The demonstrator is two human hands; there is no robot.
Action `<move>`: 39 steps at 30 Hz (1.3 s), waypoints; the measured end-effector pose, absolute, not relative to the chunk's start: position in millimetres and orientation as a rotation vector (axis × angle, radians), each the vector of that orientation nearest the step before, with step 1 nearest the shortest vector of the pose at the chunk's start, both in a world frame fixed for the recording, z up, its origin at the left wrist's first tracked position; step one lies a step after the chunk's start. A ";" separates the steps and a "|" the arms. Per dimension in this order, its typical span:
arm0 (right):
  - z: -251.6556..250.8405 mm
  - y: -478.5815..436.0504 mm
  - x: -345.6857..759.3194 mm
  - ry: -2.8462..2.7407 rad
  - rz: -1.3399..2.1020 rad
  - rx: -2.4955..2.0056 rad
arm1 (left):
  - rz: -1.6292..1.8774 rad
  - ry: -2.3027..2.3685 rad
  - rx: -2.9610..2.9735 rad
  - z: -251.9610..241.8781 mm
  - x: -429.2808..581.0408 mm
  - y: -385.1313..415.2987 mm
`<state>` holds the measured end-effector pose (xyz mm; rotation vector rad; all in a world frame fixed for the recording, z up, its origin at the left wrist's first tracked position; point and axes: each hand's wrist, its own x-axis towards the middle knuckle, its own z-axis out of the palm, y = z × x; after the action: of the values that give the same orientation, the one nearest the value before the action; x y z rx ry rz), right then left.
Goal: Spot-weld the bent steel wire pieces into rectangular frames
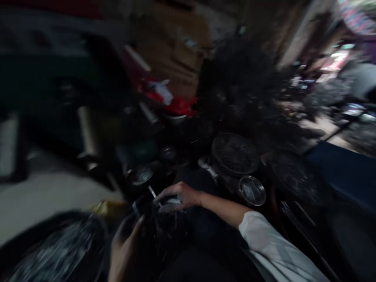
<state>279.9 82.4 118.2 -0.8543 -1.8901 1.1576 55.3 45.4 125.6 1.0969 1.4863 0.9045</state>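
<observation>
My right hand [179,196] is closed, its fingers bent around a thin pale rod [152,192] that sticks up past the fingertips. Another light, narrow piece [174,201] shows under those fingers. Lower and to the left, my left hand [125,241] curls with thumb and fingers drawn toward each other. A small pale piece [135,208] is at its fingertips, too blurred and dark to name. Both hands are over my dark-clothed lap, and what lies below them is lost in shadow.
A large dark basin [102,231] of shiny thin pieces stands at lower left. Right of my hands are a round dark tray [235,153] and a clear round dish [252,190]. Cardboard [167,47] and a red bag [183,105] lie ahead. A blue surface [343,172] is at right.
</observation>
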 end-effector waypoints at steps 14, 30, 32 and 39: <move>86.7 132.2 232.9 -2.179 0.934 -0.638 | 1.205 1.209 0.675 95.7 37.2 70.2; 92.8 139.3 228.5 -1.984 1.181 -0.775 | 1.276 1.081 0.516 90.0 35.8 79.8; 93.2 139.9 228.7 -1.980 1.188 -0.780 | 1.272 1.082 0.507 89.7 36.0 80.7; 90.5 143.2 231.9 -1.984 1.211 -0.787 | 1.274 1.096 0.540 84.2 37.3 81.8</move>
<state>231.9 143.2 90.5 -0.7872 -1.9841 1.2112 37.3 81.8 84.2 0.5397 1.0961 1.2741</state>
